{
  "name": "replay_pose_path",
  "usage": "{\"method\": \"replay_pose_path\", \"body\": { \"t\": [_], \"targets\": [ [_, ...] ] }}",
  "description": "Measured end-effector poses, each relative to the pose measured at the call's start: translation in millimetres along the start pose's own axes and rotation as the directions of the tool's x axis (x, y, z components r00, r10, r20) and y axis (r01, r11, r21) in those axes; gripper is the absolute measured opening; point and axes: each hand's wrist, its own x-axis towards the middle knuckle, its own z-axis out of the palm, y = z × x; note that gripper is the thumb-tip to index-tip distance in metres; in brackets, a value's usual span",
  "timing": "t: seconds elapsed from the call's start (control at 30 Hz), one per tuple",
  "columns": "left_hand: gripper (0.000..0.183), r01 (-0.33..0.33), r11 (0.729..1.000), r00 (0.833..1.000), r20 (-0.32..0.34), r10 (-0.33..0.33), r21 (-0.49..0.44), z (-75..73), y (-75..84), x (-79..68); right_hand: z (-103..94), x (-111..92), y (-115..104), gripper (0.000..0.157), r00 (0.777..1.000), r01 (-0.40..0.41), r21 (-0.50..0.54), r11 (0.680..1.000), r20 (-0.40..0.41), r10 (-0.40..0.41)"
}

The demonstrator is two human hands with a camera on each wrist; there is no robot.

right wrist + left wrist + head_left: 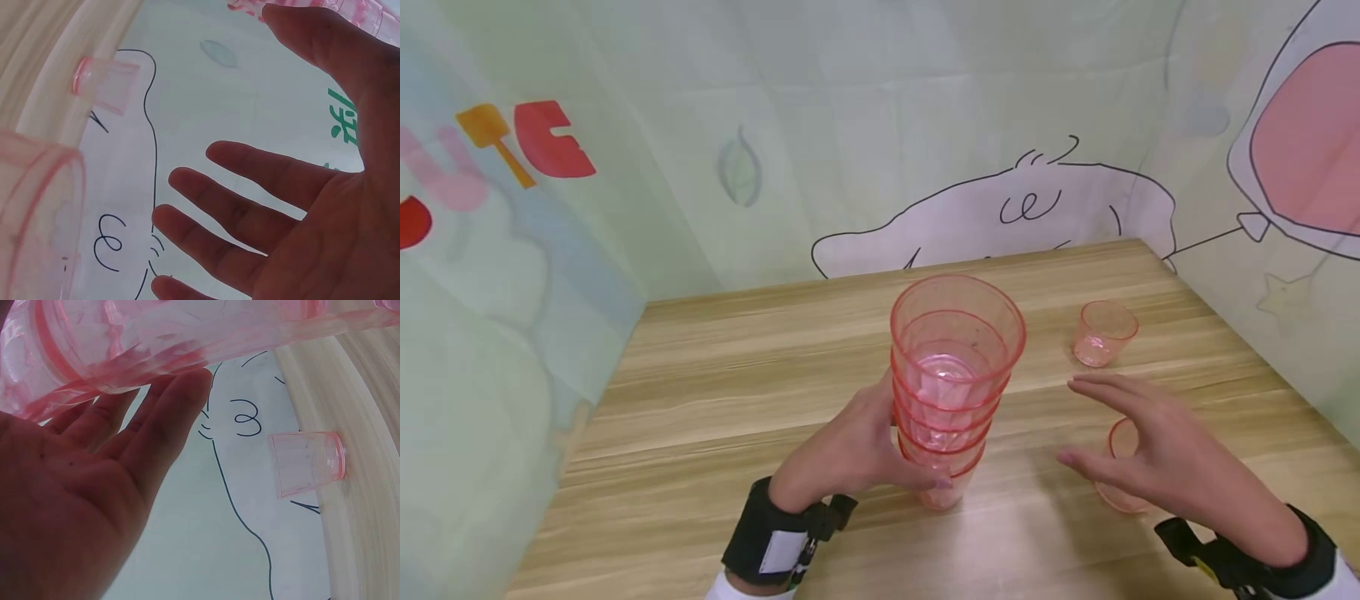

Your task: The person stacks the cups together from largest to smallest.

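The left hand (857, 450) holds a tall stack of see-through pink cups (953, 400) near the middle of the table (722, 392). Its thumb lies across the front, low down, and its fingers reach round the back, so the stack is gripped from the side; I cannot tell how tight. I also cannot tell if the bottom cup touches the wood. To the right, one small pink cup (1103, 333) stands farther back by itself. Nearer the front is the right hand (1180, 454), with its fingers straight and spread, the thumb well away from them, and nothing in it. Past that hand, partly hidden, is another pink cup (1123, 439), near the hand but not touching it. The stack is tall and held low, so it could tip or slip if the left hand got loose or leaned over. The right hand could bump the near cup if it swung low, and a fallen cup might roll away. The table looks like pale wood with wavy brown lines. Around it are light green wall sheets (820, 133): red and orange letters (535, 137) on the left, a big white cartoon shape (985, 221) at the back, and a pink balloon (1315, 142) drawn on the right.
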Motion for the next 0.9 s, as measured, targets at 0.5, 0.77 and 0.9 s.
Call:
{"method": "replay_pose_path", "body": {
  "t": [0.5,0.77,0.9],
  "targets": [
    [0.096,-0.005,1.000,1.000,-0.002,0.005,0.008,0.5,0.8,-0.6,1.7,-17,15,0.072,0.995,-0.091,-0.076,0.993,0.035,0.094],
    [0.096,-0.008,1.000,1.000,-0.008,0.008,-0.002,0.6,0.5,-1.0,1.5,-24,26,0.073,0.988,-0.138,-0.097,0.986,0.060,0.144],
    [0.095,-0.011,1.000,1.000,-0.010,0.011,0.007,0.2,0.6,-1.5,1.2,-27,30,0.074,0.980,-0.173,-0.087,0.981,0.088,0.180]
  ]
}}
